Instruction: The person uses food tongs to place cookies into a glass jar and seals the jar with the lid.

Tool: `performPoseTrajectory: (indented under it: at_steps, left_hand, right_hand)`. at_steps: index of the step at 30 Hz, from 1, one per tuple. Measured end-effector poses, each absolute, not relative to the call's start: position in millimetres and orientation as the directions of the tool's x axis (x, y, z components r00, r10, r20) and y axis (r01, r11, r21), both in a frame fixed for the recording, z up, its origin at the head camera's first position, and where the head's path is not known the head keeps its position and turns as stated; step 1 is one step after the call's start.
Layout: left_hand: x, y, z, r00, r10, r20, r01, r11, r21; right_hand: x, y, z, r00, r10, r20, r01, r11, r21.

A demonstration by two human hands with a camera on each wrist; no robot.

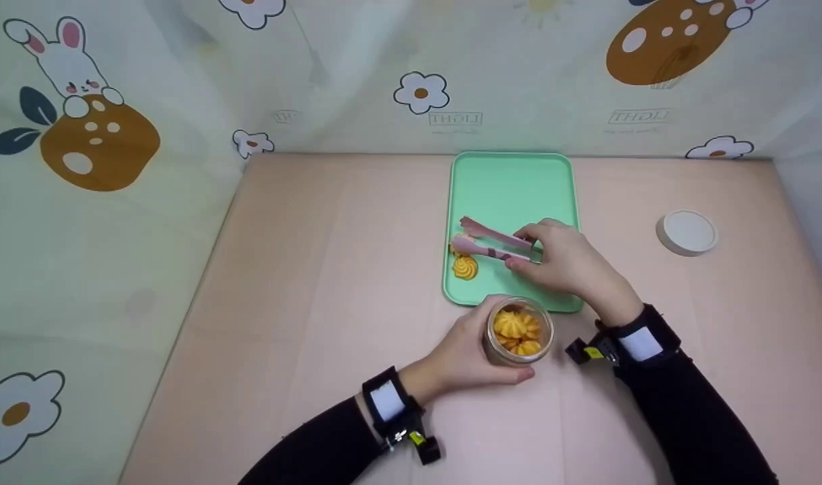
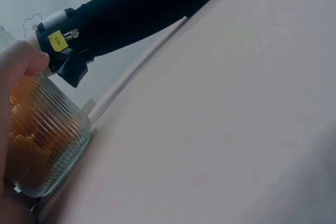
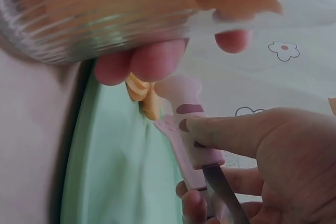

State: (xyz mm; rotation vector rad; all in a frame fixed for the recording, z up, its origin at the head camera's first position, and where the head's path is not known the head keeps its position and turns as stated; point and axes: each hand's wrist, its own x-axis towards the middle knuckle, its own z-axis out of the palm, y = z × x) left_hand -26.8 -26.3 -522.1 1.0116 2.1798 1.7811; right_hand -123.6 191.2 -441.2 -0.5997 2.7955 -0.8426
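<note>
My left hand (image 1: pixel 459 353) grips a ribbed glass jar (image 2: pixel 65 129) of piped yellow cookies (image 1: pixel 515 327), its mouth facing up in the head view. Above the green tray (image 1: pixel 518 182), my right hand (image 1: pixel 569 266) holds pink tongs (image 3: pixel 191 129) between thumb and fingers. The tongs' arms stand apart, pointing left. On the tray's left side lies a swirled cookie (image 1: pixel 464 267). Another cookie (image 1: pixel 453 247) shows partly behind the lower tong arm; whether the tongs touch it I cannot tell. In the right wrist view the jar hides part of the scene.
A round white lid (image 1: pixel 687 232) lies on the pinkish table (image 1: pixel 357 236), right of the tray. Behind the table hangs a pale cloth (image 1: pixel 343 74) printed with flowers and rabbits. Both wrists wear black straps with small cameras.
</note>
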Motion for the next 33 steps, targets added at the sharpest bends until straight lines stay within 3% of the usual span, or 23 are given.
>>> performPoseTrajectory:
  at_steps: [14, 33]
  left_hand:
    - [-26.4, -26.9, -518.9, -0.764, 0.587, 0.268, 0.378, 0.072, 0.923]
    - [-27.0, -25.7, -522.0, -0.761, 0.575, 0.3, 0.402, 0.057, 0.914]
  right_hand:
    - [-122.8, 190.2, -441.5, -0.907, -0.412, -0.085, -0.299, 0.773, -0.56]
    - [-120.1, 211.1, -414.0, -0.941, -0.339, 0.009, -0.29, 0.791, -0.539]
